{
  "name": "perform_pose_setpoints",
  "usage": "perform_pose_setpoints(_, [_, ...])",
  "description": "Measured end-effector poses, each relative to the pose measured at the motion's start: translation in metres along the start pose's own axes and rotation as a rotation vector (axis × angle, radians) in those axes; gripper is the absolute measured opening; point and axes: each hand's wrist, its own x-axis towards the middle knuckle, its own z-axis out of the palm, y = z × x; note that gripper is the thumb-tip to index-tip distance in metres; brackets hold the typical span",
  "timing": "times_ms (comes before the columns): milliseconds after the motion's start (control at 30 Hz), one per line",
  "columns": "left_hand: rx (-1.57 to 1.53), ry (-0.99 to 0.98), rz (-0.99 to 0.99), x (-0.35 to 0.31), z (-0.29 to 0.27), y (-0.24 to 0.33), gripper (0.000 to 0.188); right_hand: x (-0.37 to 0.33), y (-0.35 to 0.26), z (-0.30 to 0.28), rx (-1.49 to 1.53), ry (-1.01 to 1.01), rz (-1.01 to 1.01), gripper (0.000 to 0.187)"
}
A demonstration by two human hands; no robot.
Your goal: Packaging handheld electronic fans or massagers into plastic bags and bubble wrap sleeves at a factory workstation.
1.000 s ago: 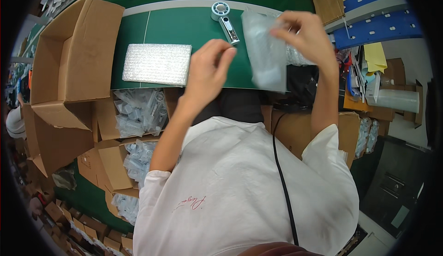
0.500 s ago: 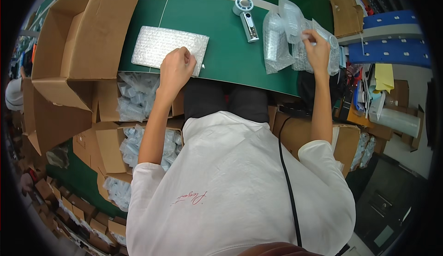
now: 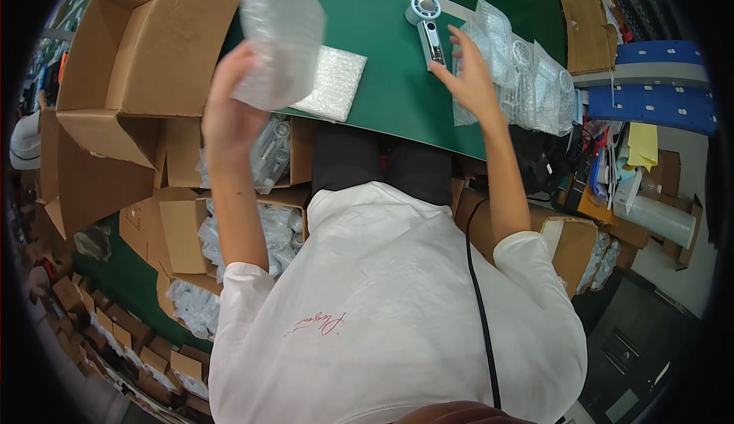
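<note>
My left hand (image 3: 233, 103) is closed on the edge of a bubble-wrap bag (image 3: 283, 45), lifted up and blurred by motion. Under it, more flat bubble-wrap bags (image 3: 336, 84) lie on the green table (image 3: 386, 87). Fingers apart and holding nothing, my right hand (image 3: 475, 80) reaches toward a small handheld fan (image 3: 428, 30) with a round pale-blue head and a shiny handle. The thumb is close to the handle's lower end; whether it touches I cannot tell. Just right of that hand lie several bubble-wrapped items (image 3: 527, 80), round fan heads showing through the wrap.
An open cardboard box (image 3: 164, 49) stands at the table's left. Below the table edge, boxes hold many wrapped items (image 3: 271, 233). A black bag (image 3: 539, 156) sits at the right corner, near blue perforated racks (image 3: 650, 107). A black cable (image 3: 478, 294) runs down over my shirt.
My left hand has lifted one bubble-wrap bag off the stack, up and to the left. My right hand has let go of the wrapped items and moved left toward the fan, fingers opening.
</note>
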Motion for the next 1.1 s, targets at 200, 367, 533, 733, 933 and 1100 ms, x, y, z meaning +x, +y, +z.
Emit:
perform_pose_setpoints(200, [0.812,0.027,0.006,0.045,-0.086,0.008,0.019,0.016,0.024,0.064,-0.366,0.113,-0.110,0.082])
perform_pose_setpoints(367, [1.671,0.391,0.669,0.074,-0.107,-0.048,0.019,0.019,0.024,0.064,-0.300,0.103,0.043,0.078])
perform_pose_setpoints(533, [1.435,0.032,0.886,0.032,-0.040,-0.091,0.027,-0.009,-0.004,0.019,1.092,-0.047,0.675,0.064])
perform_pose_setpoints(733, [1.485,-0.194,0.595,0.033,-0.028,-0.122,0.019,-0.053,-0.037,0.008,1.128,-0.102,0.575,0.057])
perform_pose_setpoints(933, [1.248,-0.310,0.382,0.037,-0.040,-0.108,0.012,-0.071,-0.047,0.018,1.072,-0.183,0.371,0.060])
perform_pose_setpoints(1100, [1.176,-0.260,0.304,0.041,-0.044,-0.106,0.012,-0.072,-0.067,0.053,0.984,-0.183,0.225,0.065])
